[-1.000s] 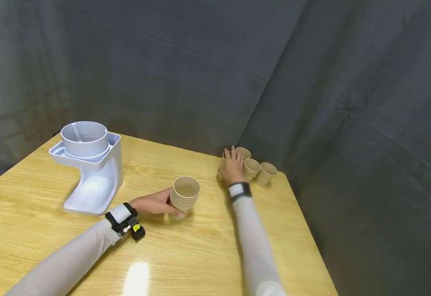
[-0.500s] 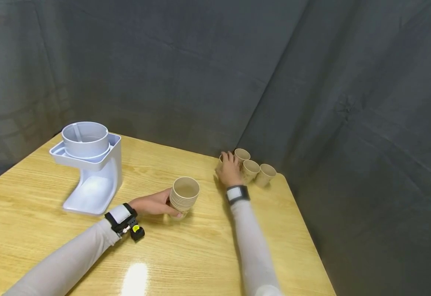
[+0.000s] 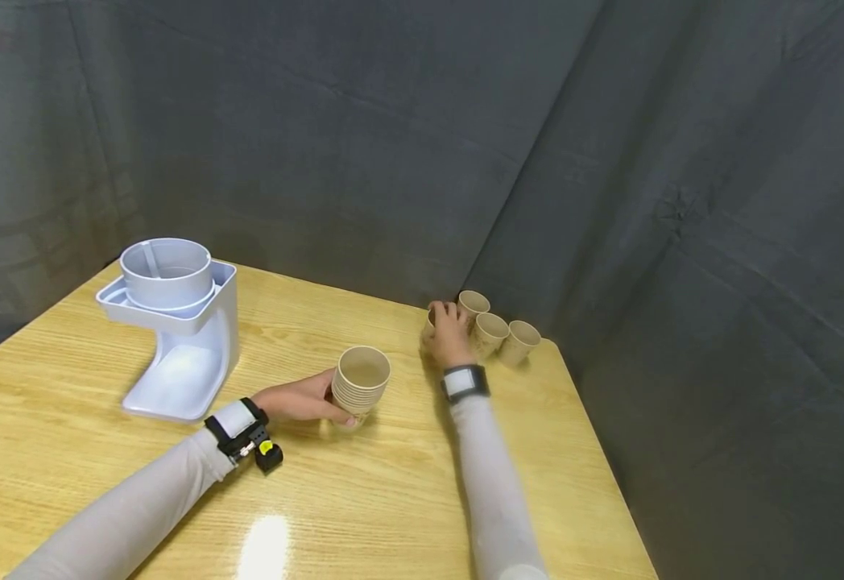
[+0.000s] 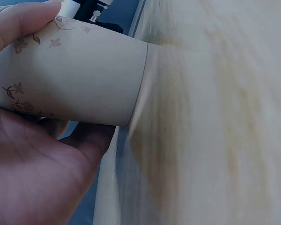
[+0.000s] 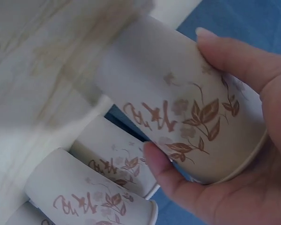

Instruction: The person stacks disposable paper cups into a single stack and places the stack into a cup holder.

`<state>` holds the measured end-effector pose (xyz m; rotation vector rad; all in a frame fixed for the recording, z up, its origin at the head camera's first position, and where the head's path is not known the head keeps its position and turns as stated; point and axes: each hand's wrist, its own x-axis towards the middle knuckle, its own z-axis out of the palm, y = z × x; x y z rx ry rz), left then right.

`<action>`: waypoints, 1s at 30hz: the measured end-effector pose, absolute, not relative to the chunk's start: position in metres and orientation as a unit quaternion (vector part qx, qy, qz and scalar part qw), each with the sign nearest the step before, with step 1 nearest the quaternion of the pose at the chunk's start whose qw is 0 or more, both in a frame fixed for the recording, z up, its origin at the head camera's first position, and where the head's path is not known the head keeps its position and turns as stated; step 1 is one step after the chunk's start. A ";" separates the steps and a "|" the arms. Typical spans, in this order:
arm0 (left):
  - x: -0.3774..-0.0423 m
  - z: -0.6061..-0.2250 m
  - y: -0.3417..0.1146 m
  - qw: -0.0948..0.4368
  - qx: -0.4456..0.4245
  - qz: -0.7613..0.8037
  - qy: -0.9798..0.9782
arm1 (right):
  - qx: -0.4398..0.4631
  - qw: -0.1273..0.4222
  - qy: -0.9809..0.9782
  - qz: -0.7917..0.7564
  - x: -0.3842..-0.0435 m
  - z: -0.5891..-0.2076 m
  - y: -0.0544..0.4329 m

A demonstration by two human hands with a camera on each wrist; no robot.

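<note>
My left hand [image 3: 297, 399] grips a stack of beige paper cups [image 3: 359, 392], upright near the middle of the table. In the left wrist view, the thumb and fingers wrap the lower part of the flower-printed outer cup [image 4: 84, 70]. At the back right, my right hand [image 3: 453, 338] holds a single paper cup [image 5: 178, 103] between thumb and fingers, near its rim; the hand hides much of that cup in the head view. Close beside it stand further paper cups: one behind [image 3: 473, 301], one to the right [image 3: 491, 332] and another farther right [image 3: 519, 344].
A pale plastic stand [image 3: 183, 374] with a round container [image 3: 168, 282] set in its top tray is on the left of the wooden table [image 3: 364, 499]. Dark grey curtains [image 3: 320, 161] hang directly behind the table and along its right side.
My right hand has shifted slightly left and down, and its spread fingers have curled onto the leftmost cup. The left hand and its stack stay practically where they were.
</note>
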<state>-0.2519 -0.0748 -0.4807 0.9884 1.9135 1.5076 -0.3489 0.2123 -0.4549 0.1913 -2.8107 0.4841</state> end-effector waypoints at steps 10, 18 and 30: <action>-0.253 -0.483 -0.075 0.248 0.371 0.549 0.707 | 0.047 0.094 -0.979 0.176 -0.332 -0.446 0.211; -0.252 -0.482 -0.076 0.247 0.373 0.551 0.704 | 0.041 0.065 -0.984 0.163 -0.325 -0.440 0.210; -0.253 -0.482 -0.076 0.246 0.368 0.546 0.711 | 0.031 0.078 -0.977 0.198 -0.317 -0.420 0.201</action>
